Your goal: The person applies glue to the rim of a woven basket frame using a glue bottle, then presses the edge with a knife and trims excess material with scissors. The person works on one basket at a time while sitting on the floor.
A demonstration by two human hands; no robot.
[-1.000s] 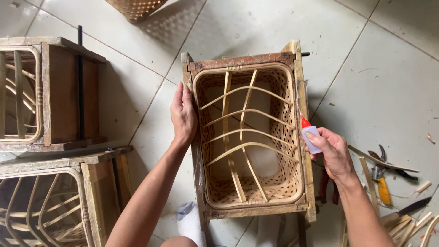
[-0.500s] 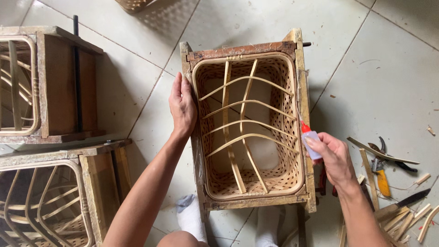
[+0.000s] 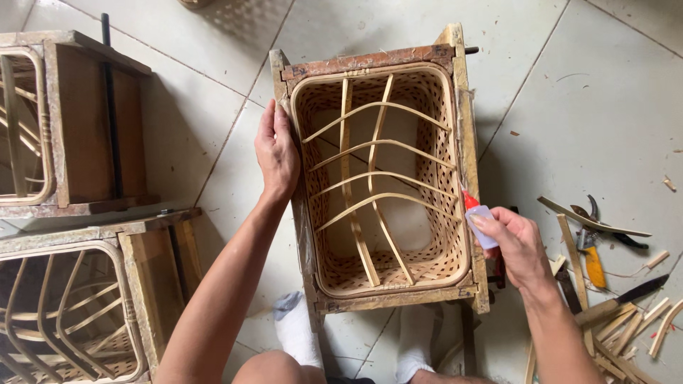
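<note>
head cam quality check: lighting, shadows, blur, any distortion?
Head view: soft, even daylight, no glare on the floor tiles; faint shadows beside the wooden frame; sharp focus on left hand, right hand and glue bottle; mild wide-angle stretch at edges.

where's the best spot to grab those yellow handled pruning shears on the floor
Grip the pruning shears by the yellow handle, coming down from above. It lies flat on the tile floor with its handle toward the person and its dark blades pointing away. The right hand, nearest to it, now holds a small glue bottle.
</note>
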